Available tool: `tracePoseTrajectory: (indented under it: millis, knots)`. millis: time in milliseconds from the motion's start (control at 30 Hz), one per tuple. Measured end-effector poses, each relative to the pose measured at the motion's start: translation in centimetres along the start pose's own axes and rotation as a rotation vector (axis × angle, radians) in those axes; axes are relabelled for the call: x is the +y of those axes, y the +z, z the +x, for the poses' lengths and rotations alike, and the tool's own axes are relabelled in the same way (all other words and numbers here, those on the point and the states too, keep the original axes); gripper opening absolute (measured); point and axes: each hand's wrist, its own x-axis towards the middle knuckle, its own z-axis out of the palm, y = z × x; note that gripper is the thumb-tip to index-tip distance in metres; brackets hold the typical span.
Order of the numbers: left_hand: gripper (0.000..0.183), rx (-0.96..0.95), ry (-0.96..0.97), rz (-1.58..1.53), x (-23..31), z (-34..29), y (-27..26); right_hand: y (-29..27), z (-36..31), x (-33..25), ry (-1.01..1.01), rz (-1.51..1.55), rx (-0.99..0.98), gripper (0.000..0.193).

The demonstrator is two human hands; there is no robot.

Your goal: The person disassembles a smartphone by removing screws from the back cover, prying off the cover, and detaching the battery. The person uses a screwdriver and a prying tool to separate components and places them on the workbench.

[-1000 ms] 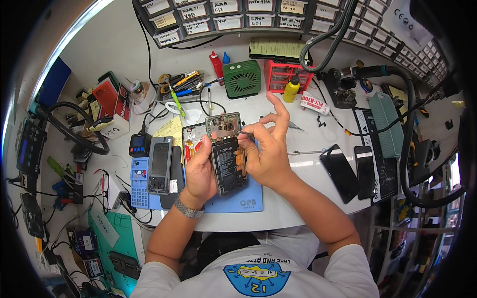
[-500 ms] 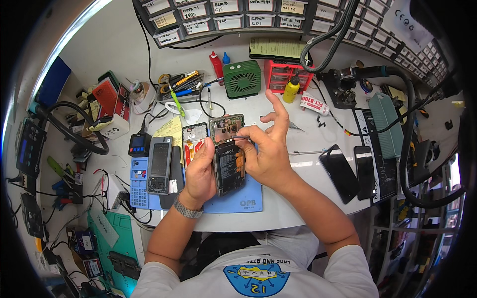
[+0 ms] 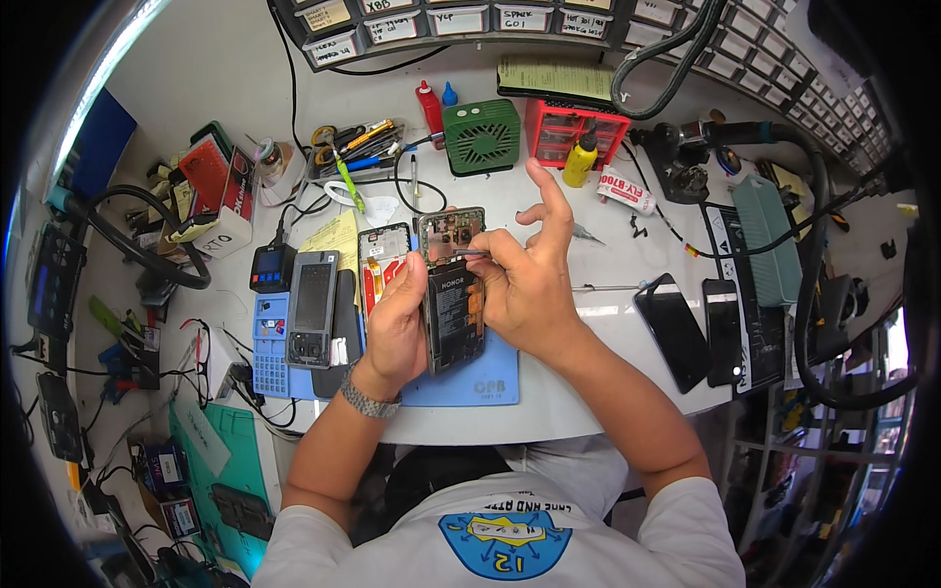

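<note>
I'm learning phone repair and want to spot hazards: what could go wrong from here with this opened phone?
The right hand holds a thin dark tool close to the exposed circuit board and the black battery; a slip might scratch or short something.
The orange flex on the battery's right side sits beside that hand and might get snagged.
The left hand seems to hold the opened phone above the blue mat, so it could drop.

At the centre of the frame, the opened phone [image 3: 454, 292] is showing a black battery [image 3: 453, 321] and an orange ribbon [image 3: 475, 305]. Below, the mat [image 3: 461, 391] is showing light blue. At upper middle, a slotted box [image 3: 480, 137] is showing dark green, and a bottle [image 3: 579, 164] yellow. At the bottom, a white shirt [image 3: 392, 549] is carrying a blue and yellow emblem [image 3: 505, 547].
</note>
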Motion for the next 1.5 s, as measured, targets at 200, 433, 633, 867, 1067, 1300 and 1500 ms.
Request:
tracePoseTrajectory:
  millis: [200, 433, 633, 867, 1067, 1300, 1500]
  knots:
    - [0.062, 0.003, -0.052, 0.019, -0.1, -0.1, 0.2, -0.2, 0.1, 0.2, 0.003, 0.009, -0.061, 0.029]
    - [0.063, 0.007, -0.029, -0.008, -0.2, 0.1, 0.0, 0.4, -0.2, 0.0, 0.063, 0.084, -0.042, 0.026]
    - [0.067, 0.038, 0.083, -0.131, 1.2, 0.6, -0.3, -0.2, 0.1, -0.1, 0.073, 0.145, 0.034, 0.013]
    - [0.071, 0.02, 0.172, -0.172, 1.1, 0.8, -0.7, 0.1, -0.6, -0.4, 0.053, 0.267, 0.047, 0.017]
    - [0.071, 0.025, 0.356, 0.161, -0.6, 0.4, -0.2, 0.8, -1.0, -1.8, 0.087, 0.254, 0.073, 0.02]
    - [0.084, -0.092, 0.4, 0.379, -1.6, -0.2, 0.2, 0.9, -1.6, -1.4, 0.038, 0.206, 0.11, 0.02]
    - [0.083, -0.088, 0.41, 0.296, -1.4, 0.0, 0.1, 0.9, -1.1, -1.1, 0.077, 0.254, 0.106, 0.017]
